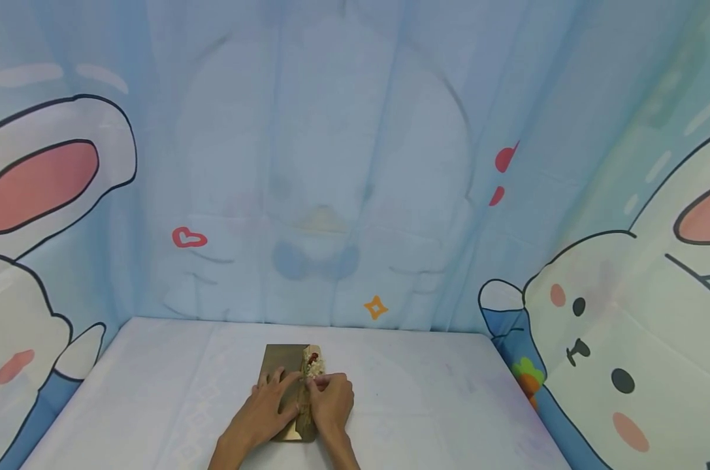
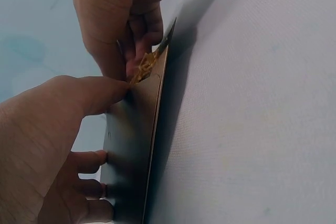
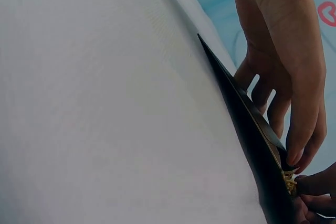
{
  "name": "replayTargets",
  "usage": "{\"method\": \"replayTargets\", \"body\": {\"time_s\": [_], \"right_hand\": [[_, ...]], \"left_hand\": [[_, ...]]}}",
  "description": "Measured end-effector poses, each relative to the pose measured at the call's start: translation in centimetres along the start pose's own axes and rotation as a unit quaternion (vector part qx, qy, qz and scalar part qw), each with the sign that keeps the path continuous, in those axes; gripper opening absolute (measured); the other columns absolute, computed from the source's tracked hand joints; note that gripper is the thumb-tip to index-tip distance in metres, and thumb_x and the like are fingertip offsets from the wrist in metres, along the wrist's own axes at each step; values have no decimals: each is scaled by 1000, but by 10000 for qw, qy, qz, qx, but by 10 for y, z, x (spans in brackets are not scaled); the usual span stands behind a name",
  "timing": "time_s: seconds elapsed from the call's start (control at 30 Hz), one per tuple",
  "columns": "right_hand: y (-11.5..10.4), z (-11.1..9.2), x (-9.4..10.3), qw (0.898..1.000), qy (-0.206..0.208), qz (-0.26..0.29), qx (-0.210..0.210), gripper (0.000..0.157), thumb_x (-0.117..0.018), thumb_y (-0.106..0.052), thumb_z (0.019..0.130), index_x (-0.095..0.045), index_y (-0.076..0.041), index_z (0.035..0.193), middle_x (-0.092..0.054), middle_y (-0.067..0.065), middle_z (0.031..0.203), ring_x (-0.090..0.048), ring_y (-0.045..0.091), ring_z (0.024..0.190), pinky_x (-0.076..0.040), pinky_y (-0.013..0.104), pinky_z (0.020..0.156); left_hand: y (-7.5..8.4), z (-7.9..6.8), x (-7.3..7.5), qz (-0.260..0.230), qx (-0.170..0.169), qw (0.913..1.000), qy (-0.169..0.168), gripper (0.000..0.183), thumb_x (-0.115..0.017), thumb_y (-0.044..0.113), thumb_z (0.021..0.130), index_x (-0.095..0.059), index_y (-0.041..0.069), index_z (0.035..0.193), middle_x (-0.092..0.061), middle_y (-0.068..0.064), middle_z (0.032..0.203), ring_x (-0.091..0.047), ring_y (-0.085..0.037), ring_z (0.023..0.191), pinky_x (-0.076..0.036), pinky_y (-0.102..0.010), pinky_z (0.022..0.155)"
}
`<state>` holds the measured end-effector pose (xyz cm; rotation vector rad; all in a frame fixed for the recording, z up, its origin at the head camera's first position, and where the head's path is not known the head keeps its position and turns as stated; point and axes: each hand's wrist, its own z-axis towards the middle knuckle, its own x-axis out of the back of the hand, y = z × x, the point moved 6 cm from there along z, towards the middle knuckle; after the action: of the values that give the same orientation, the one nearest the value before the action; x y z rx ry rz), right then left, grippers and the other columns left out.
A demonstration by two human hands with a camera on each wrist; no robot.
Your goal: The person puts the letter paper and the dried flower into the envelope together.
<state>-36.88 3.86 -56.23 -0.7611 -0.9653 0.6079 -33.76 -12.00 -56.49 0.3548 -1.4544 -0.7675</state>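
Observation:
A flat gold-brown folder-like box (image 1: 285,358) lies on the white table, its right side a narrow strip with pale yellow crinkled strands (image 1: 315,367) and a small dark-red piece (image 1: 313,358) at the far end. My left hand (image 1: 266,408) rests across the box's smooth face with fingers spread, and its thumb reaches to the strip. Beside it my right hand (image 1: 332,401) has curled fingers, thumb and forefinger pinching at the strands. In the left wrist view the yellow strands (image 2: 144,68) show between both hands at the box's edge. Most of the right fingertips are hidden.
A white cloth (image 1: 419,405) covers the table. Behind it hangs a light blue curtain (image 1: 331,163) with printed cartoon rabbits (image 1: 590,313) at both sides. The curtain meets the table's back edge just beyond the box.

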Motion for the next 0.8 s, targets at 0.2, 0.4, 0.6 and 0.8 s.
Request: {"method": "replayTargets", "body": {"time_s": [0.2,0.4,0.6,0.8], "right_hand": [[-6,-2,-8,9992,-251,-39,297,10,-92,-7,82,-84,-6,76,-74,0,61,-57,3,52,-47,24,52],[-5,0,-9,9976,-656,-31,239,8,-91,-6,84,-85,-5,79,-75,1,65,-60,4,55,-49,24,54],[1,4,2,9954,-751,577,128,6,-90,0,85,-84,-2,85,-77,4,71,-62,5,60,-52,21,56],[5,5,3,9887,-1106,938,385,20,-86,8,85,-81,5,104,-77,8,84,-66,9,72,-57,20,64]], "left_hand": [[1,-1,2,101,-58,9999,31,58,-76,31,102,-57,22,156,-47,-30,164,-38,-67,151,-38,-84,113],[1,-1,3,139,-51,9999,5,57,-75,32,103,-57,24,156,-47,-29,164,-40,-63,151,-42,-82,111],[3,-2,4,82,-34,10000,14,56,-75,32,103,-57,24,156,-47,-29,164,-40,-63,151,-44,-83,108],[5,-2,4,46,-91,9999,47,56,-77,30,102,-59,22,154,-48,-30,162,-42,-62,150,-42,-82,109]]}}
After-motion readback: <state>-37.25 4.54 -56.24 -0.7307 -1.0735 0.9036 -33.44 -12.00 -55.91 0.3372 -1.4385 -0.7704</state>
